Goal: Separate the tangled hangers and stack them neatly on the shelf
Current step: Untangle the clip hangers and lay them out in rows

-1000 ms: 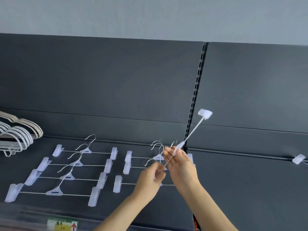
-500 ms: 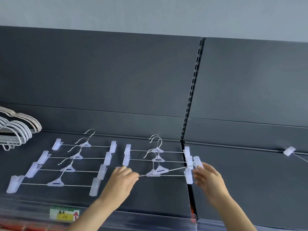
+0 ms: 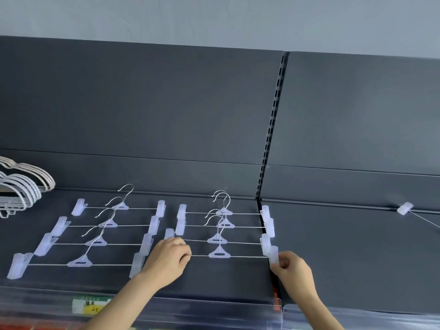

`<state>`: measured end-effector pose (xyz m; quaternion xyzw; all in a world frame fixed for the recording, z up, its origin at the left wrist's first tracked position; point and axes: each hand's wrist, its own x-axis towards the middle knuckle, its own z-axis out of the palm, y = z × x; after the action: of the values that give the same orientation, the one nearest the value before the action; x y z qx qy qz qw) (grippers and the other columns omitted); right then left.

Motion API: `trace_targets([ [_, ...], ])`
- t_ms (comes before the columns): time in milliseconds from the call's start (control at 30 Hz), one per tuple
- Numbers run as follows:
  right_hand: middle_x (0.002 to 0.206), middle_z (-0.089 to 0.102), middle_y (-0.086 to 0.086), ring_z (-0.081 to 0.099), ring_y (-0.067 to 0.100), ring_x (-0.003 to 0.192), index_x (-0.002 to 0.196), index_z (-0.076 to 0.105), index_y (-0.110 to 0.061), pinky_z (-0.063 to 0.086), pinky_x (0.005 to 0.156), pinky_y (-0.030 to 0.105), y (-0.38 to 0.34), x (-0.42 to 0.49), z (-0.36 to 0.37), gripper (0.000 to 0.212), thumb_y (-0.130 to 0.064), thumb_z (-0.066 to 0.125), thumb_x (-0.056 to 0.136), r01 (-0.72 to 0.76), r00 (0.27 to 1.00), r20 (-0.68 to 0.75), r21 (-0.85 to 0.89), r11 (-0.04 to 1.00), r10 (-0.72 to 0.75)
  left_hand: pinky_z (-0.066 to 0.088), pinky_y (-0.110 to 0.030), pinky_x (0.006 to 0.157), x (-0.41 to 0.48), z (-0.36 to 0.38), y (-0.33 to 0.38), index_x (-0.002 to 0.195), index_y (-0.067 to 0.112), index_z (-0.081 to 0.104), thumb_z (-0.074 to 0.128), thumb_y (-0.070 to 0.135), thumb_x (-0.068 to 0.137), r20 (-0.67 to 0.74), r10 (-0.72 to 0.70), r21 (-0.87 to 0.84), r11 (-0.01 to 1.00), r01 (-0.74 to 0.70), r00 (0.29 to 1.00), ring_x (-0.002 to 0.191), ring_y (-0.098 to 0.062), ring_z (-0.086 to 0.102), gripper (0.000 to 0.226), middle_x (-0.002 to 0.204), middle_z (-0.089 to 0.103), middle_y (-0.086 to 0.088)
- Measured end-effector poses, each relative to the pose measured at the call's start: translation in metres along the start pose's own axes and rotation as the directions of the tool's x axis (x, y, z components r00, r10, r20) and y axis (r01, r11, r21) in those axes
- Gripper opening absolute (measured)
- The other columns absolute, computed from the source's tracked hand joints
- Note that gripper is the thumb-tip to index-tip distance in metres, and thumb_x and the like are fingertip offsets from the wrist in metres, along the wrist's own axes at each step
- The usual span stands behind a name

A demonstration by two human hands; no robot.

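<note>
A clear-clipped wire hanger [image 3: 219, 254] lies flat at the front of the right-hand row on the dark shelf [image 3: 214, 282]. My left hand [image 3: 169, 258] grips its left end, hiding that clip. My right hand [image 3: 291, 267] pinches its right clip [image 3: 273, 254]. Behind it three more clip hangers [image 3: 223, 225] lie parallel, hooks pointing back. A second row of several clip hangers [image 3: 100, 239] lies to the left.
White and beige curved hangers [image 3: 21, 186] are stacked at the far left. One more clip hanger [image 3: 406, 208] lies on the right shelf section, mostly out of frame. A slotted upright [image 3: 271, 129] divides the back panels. A clear front lip with a price label [image 3: 91, 306] edges the shelf.
The hanger that both hands held up at an angle has been turned level and lowered onto the shelf in front of the right row. My hands moved apart to its two ends.
</note>
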<state>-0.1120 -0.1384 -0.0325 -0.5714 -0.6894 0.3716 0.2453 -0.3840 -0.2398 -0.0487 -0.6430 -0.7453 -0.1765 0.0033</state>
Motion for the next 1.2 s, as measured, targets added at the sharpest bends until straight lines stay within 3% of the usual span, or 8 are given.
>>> trace_targets([
  [167, 0.074, 0.064, -0.006, 0.057, 0.022, 0.086, 0.081, 0.059, -0.020, 0.042, 0.060, 0.028, 0.004, 0.000, 0.007, 0.004, -0.017, 0.061, 0.079, -0.008, 0.999, -0.032, 0.015, 1.000, 0.008, 0.037, -0.015, 0.072, 0.012, -0.005, -0.004, 0.079, 0.016, 0.066, 0.046, 0.017, 0.087, 0.074, -0.033, -0.011, 0.999, 0.034, 0.997, 0.089, -0.013, 0.054, 0.021, 0.090, 0.060, 0.009],
  [267, 0.072, 0.065, -0.009, 0.058, 0.021, 0.084, 0.079, 0.060, -0.020, 0.044, 0.061, 0.029, 0.013, -0.006, 0.008, 0.004, -0.024, 0.061, 0.079, 0.002, 0.997, -0.075, -0.008, 1.000, -0.002, 0.028, -0.007, 0.063, 0.006, -0.005, 0.002, 0.080, 0.017, 0.067, 0.046, 0.018, 0.087, 0.068, -0.003, -0.005, 1.000, 0.004, 0.998, 0.084, -0.010, 0.048, 0.022, 0.084, 0.055, 0.012],
  [400, 0.042, 0.049, -0.005, 0.048, 0.024, 0.062, 0.050, 0.045, -0.014, 0.038, 0.051, 0.027, 0.020, -0.012, 0.010, 0.047, -0.043, 0.050, 0.087, 0.069, 0.984, -0.159, -0.072, 0.995, -0.080, 0.029, -0.009, 0.070, -0.008, -0.002, 0.007, 0.085, 0.020, 0.067, 0.049, 0.024, 0.089, 0.106, -0.021, -0.057, 0.998, 0.027, 0.994, 0.089, -0.009, 0.052, 0.019, 0.092, 0.060, 0.012],
  [533, 0.039, 0.034, -0.001, 0.033, 0.022, 0.055, 0.046, 0.031, -0.011, 0.030, 0.046, 0.027, 0.022, -0.008, 0.014, 0.056, -0.045, 0.048, 0.087, 0.107, 0.974, -0.187, -0.127, 0.986, -0.129, 0.035, -0.022, 0.093, -0.005, -0.004, 0.011, 0.111, 0.018, 0.063, 0.056, 0.028, 0.088, -0.012, -0.193, -0.176, 0.966, 0.188, 0.981, 0.118, -0.015, 0.045, 0.026, 0.122, 0.049, 0.008],
  [667, 0.042, 0.047, -0.004, 0.041, 0.022, 0.056, 0.046, 0.041, -0.017, 0.036, 0.049, 0.027, 0.025, -0.006, 0.014, 0.048, -0.044, 0.052, 0.085, 0.080, 0.981, -0.171, -0.065, 0.995, -0.090, 0.031, -0.031, 0.103, 0.012, -0.007, 0.009, 0.128, 0.017, 0.045, 0.053, 0.023, 0.089, 0.035, -0.412, -0.142, 0.900, 0.413, 0.910, 0.135, -0.027, 0.022, 0.040, 0.144, 0.024, -0.010],
  [800, 0.064, 0.067, -0.005, 0.060, 0.021, 0.074, 0.066, 0.061, -0.023, 0.049, 0.062, 0.031, 0.025, -0.008, 0.014, 0.017, -0.033, 0.063, 0.079, 0.090, 0.990, -0.107, 0.005, 0.996, -0.089, 0.040, -0.028, 0.089, 0.022, -0.003, 0.009, 0.125, 0.018, 0.045, 0.048, 0.027, 0.089, 0.130, -0.471, -0.075, 0.873, 0.482, 0.873, 0.121, -0.025, 0.039, 0.037, 0.131, 0.035, -0.006],
  [1033, 0.052, 0.057, -0.003, 0.054, 0.023, 0.067, 0.060, 0.055, -0.015, 0.042, 0.056, 0.028, 0.016, -0.009, 0.017, 0.037, -0.043, 0.054, 0.085, 0.104, 0.987, -0.111, -0.102, 0.989, -0.116, 0.045, -0.031, 0.083, 0.027, 0.002, 0.002, 0.120, 0.031, 0.055, 0.048, 0.029, 0.088, 0.103, -0.441, -0.058, 0.892, 0.448, 0.891, 0.105, -0.024, 0.052, 0.033, 0.118, 0.050, -0.005],
  [1200, 0.051, 0.046, -0.007, 0.047, 0.020, 0.070, 0.060, 0.046, -0.022, 0.034, 0.052, 0.026, 0.008, -0.008, 0.015, 0.026, -0.032, 0.056, 0.082, 0.086, 0.994, -0.045, -0.213, 0.973, -0.098, 0.041, -0.032, 0.090, 0.035, 0.000, -0.001, 0.129, 0.040, 0.045, 0.042, 0.031, 0.092, 0.138, -0.423, -0.020, 0.903, 0.430, 0.895, 0.115, -0.020, 0.048, 0.038, 0.130, 0.045, 0.000],
])
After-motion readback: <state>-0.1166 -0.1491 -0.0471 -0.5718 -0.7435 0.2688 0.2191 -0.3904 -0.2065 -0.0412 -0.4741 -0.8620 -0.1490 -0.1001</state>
